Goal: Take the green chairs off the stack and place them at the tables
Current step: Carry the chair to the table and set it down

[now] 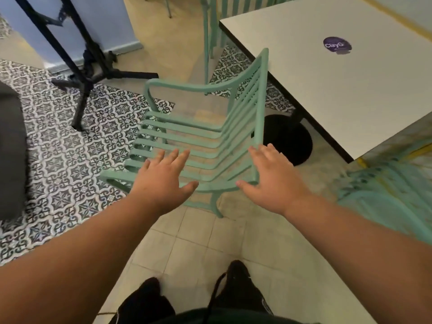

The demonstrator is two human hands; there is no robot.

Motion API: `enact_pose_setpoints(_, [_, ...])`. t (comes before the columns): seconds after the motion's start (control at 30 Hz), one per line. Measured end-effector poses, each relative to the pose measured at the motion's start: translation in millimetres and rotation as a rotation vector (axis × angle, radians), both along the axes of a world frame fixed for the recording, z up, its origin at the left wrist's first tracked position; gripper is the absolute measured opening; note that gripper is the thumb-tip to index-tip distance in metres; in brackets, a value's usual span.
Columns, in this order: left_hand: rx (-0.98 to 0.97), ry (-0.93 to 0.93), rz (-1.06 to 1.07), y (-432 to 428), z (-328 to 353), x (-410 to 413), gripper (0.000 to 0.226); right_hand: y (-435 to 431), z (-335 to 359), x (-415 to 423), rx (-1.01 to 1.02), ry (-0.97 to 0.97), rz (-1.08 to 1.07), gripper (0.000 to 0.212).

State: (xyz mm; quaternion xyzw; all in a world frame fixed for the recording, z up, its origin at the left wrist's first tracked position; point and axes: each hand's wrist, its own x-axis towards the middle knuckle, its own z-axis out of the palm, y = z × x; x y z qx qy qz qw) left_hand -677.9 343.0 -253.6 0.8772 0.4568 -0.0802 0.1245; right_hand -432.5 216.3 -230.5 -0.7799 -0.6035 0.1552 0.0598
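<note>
Mint-green and slatted, the green chair [201, 136] stands on the floor [201, 249] just beside the white worktop [350, 85], its backrest toward the worktop's edge and black round base [287, 136]. Both hands are spread wide and hold nothing: the left hand [163, 181] is over the near seat slats and the right hand [273, 181] at the backrest's near post, though I cannot tell if either touches. Patterned tiles [70, 160] lie beyond to the left.

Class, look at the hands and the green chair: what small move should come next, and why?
Probably grip the green chair and turn it: the left hand and right hand are open over it, and its backrest faces the white table.
</note>
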Motion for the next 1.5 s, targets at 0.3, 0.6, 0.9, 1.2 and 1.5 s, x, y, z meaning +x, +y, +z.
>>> enact_pose_setpoints(0.3, [-0.094,0.062,-0.22,74,-69,-21,0.084,52,-45,-27,-0.03,-0.06,-0.19,0.091])
enact_pose_setpoints(0.6, [-0.29,0.183,-0.257,79,-150,-21,0.077,62,-52,-37,-0.442,-0.578,-0.055,0.097])
enact_pose_setpoints(0.9, [-0.412,0.279,-0.032,61,-179,23,0.019,64,-55,-43,-0.498,-0.574,-0.192,0.075])
enact_pose_setpoints(1.2, [-0.33,0.288,-0.047,67,-201,17,0.055,60,-59,-51,-0.48,-0.511,-0.291,0.085])
enact_pose_setpoints(1.5, [-0.267,0.28,-0.156,78,-202,-1,0.057,58,-56,-77,-0.538,-0.443,-0.346,0.081])
